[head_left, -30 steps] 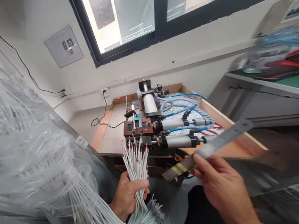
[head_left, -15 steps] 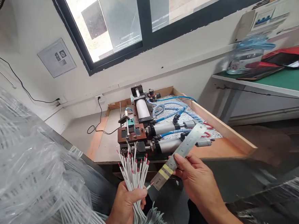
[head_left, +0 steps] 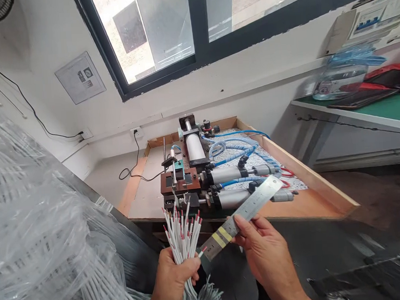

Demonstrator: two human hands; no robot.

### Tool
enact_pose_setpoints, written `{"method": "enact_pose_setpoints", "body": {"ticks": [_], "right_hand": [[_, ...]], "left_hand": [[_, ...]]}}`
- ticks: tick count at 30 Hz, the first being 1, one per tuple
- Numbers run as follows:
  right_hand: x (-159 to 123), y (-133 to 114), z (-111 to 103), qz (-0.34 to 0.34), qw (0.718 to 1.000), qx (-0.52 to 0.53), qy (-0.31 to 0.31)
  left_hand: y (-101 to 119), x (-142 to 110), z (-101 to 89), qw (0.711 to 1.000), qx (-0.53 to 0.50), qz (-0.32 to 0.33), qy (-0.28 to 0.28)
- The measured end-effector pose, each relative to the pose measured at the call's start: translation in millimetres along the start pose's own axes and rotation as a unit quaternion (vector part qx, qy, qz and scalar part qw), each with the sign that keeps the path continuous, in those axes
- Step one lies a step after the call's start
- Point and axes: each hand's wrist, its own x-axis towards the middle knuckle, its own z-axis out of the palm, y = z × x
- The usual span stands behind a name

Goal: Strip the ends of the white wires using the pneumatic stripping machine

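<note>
My left hand (head_left: 176,275) is wrapped round a bundle of white cables (head_left: 182,235) whose upper ends show red tips. One cable (head_left: 201,252) sticks out to the right between its thumb and fingers. In my right hand (head_left: 261,246) is a metal ruler (head_left: 247,208) with yellow tape bands, pinched between thumb and fingers and slanting up to the right. The ruler's lower end lies beside the tip of that single cable; whether they touch I cannot tell. Behind both hands stands a machine with metal cylinders (head_left: 227,174) and a brown block (head_left: 181,182).
The machine sits on a wood-edged bench (head_left: 327,205) with blue air hoses (head_left: 234,154). Plastic-wrapped cables (head_left: 37,225) fill the left side. At right, a green-topped table (head_left: 371,110) bears a large water bottle (head_left: 340,78). A window (head_left: 164,29) is above.
The whole view has shifted slightly, so the bench and hands appear a little lower and further right. Both hands keep their holds, and the ruler stays beside the single cable.
</note>
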Motion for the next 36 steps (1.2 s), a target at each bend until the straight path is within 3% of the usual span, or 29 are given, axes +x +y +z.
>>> {"method": "enact_pose_setpoints", "body": {"ticks": [7,14,16,18,21,30,36], "right_hand": [[-3.0,1.2,-2.5,0.004,1.000,0.000,-0.007],[-2.4,-17.6,-17.5,0.007,0.985,-0.051,-0.165],[2.4,-17.1,-23.4,-0.029,0.987,-0.080,-0.133],[6.7,-12.9,-27.1,-0.060,0.991,-0.103,-0.061],[8.3,-4.5,-25.7,-0.065,0.993,-0.102,0.010],[-1.0,1.1,-4.7,0.003,0.999,-0.038,0.009],[-3.6,6.6,-4.9,-0.014,0.998,-0.061,-0.004]], "left_hand": [[-8.7,3.0,-2.2,1.000,-0.001,0.005,0.011],[-7.7,1.0,-3.4,1.000,-0.018,0.003,0.008],[-4.8,-0.5,-2.2,1.000,-0.028,-0.004,0.005],[-3.8,-1.1,-1.4,0.999,-0.034,-0.008,-0.008],[-6.5,-0.2,-1.3,0.999,-0.039,-0.004,-0.025],[-6.2,-2.5,-1.1,0.999,-0.032,0.012,-0.020],[-9.2,-1.1,-2.7,0.999,-0.032,0.016,-0.019]]}}
